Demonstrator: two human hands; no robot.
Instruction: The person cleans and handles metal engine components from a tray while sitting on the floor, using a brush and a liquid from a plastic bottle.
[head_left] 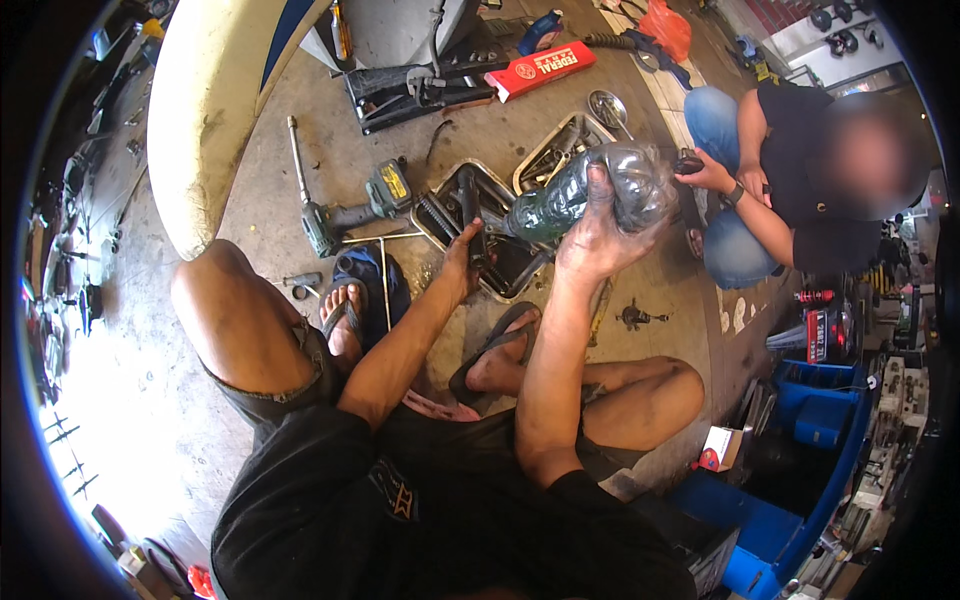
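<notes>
My right hand point(598, 235) is closed around a large clear plastic bottle point(555, 205), tipped on its side with its narrow end pointing left. My left hand point(460, 265) grips a dark metal tube point(468, 195) above a metal tray point(508, 297). The bottle's narrow end is close to the tube; whether they touch I cannot tell. Inside the tray lie a coil spring point(438, 217) and dark parts, partly hidden by my hands and the bottle. Behind the bottle, a second metal tray point(522, 178) holds several metal parts.
A green cordless power tool point(320, 230) with a long socket lies left of the trays. Beyond are a black metal stand point(385, 105) and a red box point(545, 70). A crouching person point(790, 185) holds a small dark object at right. A white curved panel point(205, 110) hangs at upper left.
</notes>
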